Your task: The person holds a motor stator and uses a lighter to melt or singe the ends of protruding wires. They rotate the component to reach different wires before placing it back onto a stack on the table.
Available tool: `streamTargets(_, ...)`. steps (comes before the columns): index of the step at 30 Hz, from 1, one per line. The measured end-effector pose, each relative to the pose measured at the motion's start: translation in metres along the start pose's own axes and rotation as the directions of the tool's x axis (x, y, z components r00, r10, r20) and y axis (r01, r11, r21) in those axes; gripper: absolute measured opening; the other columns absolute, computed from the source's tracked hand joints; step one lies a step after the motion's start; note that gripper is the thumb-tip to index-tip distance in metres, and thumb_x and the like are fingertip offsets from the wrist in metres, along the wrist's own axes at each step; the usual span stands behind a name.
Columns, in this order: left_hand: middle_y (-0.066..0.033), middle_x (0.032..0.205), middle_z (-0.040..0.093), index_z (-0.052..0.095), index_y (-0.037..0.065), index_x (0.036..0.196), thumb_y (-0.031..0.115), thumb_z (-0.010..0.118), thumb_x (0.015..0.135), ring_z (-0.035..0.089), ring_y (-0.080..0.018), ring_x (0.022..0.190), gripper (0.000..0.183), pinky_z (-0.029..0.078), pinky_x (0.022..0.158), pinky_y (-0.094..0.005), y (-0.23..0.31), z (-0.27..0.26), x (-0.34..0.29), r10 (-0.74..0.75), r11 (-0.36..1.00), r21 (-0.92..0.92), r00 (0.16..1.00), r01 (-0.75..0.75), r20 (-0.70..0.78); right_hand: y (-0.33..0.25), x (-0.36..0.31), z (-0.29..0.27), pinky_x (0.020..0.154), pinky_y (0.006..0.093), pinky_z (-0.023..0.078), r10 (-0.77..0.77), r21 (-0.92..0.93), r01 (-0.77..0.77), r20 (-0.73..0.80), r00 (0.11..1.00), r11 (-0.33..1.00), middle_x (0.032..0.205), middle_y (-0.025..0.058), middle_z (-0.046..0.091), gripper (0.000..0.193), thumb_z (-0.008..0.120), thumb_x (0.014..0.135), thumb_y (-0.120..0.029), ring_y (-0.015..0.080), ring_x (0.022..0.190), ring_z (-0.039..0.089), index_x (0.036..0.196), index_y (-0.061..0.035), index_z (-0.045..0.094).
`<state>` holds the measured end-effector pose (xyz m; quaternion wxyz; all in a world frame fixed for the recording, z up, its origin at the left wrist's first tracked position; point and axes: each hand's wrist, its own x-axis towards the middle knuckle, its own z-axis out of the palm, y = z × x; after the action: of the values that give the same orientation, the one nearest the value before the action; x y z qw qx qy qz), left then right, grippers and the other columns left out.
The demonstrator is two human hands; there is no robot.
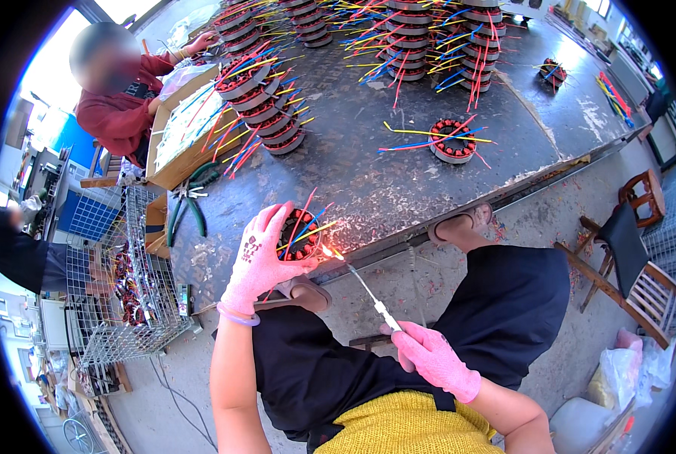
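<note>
As flame [331, 252] flares, fabric glove [256, 253], round stator [305, 245]

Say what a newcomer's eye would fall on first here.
Probably the orange flame near the picture's center, at the tip of the white-handled tool in the right hand. Beside it, the pink-gloved left hand holds a dark ring with coloured wires. Tall stacks of similar rings stand farther back on the table.

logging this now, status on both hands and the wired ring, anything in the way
Left grip: holding wired ring at table edge. Right grip: holding white-handled torch, tip lit. Flame close to ring, left thumb nearby, possibly in the way.
</note>
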<state>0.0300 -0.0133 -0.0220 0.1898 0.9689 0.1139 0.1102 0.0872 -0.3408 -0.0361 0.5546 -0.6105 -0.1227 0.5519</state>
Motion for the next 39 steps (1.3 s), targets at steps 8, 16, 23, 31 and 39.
streamTargets(8, -0.0193, 0.136, 0.053, 0.049, 0.000, 0.143, 0.036, 0.092, 0.062, 0.053, -0.0378, 0.128, 0.099, 0.042, 0.109, -0.0443, 0.0016, -0.0003, -0.0002, -0.029, 1.000, 0.002, 1.000, 0.029, 0.000, 0.0055, -0.0003, -0.0010, 0.056, 0.0237, 0.036, -0.003, 0.078, 0.005, -0.020, 1.000, 0.997, 0.069, -0.0041, 0.049, 0.036, 0.050, 0.106, -0.027, 0.0042, 0.061, 0.044, 0.127, 0.0000, 0.060)
streamTargets(16, -0.0180, 0.132, 0.054, 0.052, 0.005, 0.141, 0.043, 0.090, 0.062, 0.053, -0.0384, 0.123, 0.095, 0.042, 0.107, -0.0456, 0.0038, 0.0020, 0.0001, -0.073, 0.997, 0.009, 0.997, 0.073, -0.015, 0.0066, -0.0028, -0.0006, 0.056, 0.0224, 0.035, -0.019, 0.128, 0.025, -0.050, 0.999, 0.991, 0.072, -0.0045, 0.051, 0.035, 0.051, 0.106, -0.027, 0.0035, 0.063, 0.044, 0.126, 0.0003, 0.060)
streamTargets(23, -0.0181, 0.131, 0.054, 0.051, 0.005, 0.141, 0.046, 0.089, 0.063, 0.053, -0.0380, 0.123, 0.096, 0.042, 0.106, -0.0462, 0.0037, 0.0036, 0.0003, -0.073, 0.997, 0.023, 0.997, 0.073, -0.017, 0.0076, 0.0016, -0.0009, 0.057, 0.0247, 0.037, -0.012, 0.091, 0.013, -0.009, 1.000, 0.996, 0.069, -0.0039, 0.050, 0.034, 0.050, 0.106, -0.027, 0.0051, 0.061, 0.044, 0.123, 0.0006, 0.061)
streamTargets(31, -0.0189, 0.131, 0.055, 0.050, 0.000, 0.141, 0.038, 0.091, 0.061, 0.056, -0.0380, 0.121, 0.097, 0.045, 0.105, -0.0442, 0.0063, 0.0021, 0.0003, -0.053, 0.997, 0.062, 0.998, 0.055, -0.029, -0.0005, 0.0030, 0.0000, 0.057, 0.0256, 0.038, -0.021, 0.014, 0.021, -0.022, 1.000, 1.000, 0.068, -0.0025, 0.051, 0.034, 0.049, 0.106, -0.027, 0.0057, 0.061, 0.046, 0.121, 0.0010, 0.061)
streamTargets(39, -0.0188, 0.132, 0.053, 0.050, 0.004, 0.142, 0.048, 0.088, 0.064, 0.052, -0.0382, 0.125, 0.097, 0.040, 0.109, -0.0462, 0.0048, 0.0020, 0.0003, -0.077, 0.997, 0.018, 0.997, 0.077, -0.001, 0.0047, 0.0054, -0.0005, 0.057, 0.0253, 0.038, -0.024, 0.040, 0.025, -0.012, 1.000, 0.999, 0.067, -0.0027, 0.051, 0.034, 0.049, 0.106, -0.028, 0.0055, 0.061, 0.045, 0.120, 0.0004, 0.061)
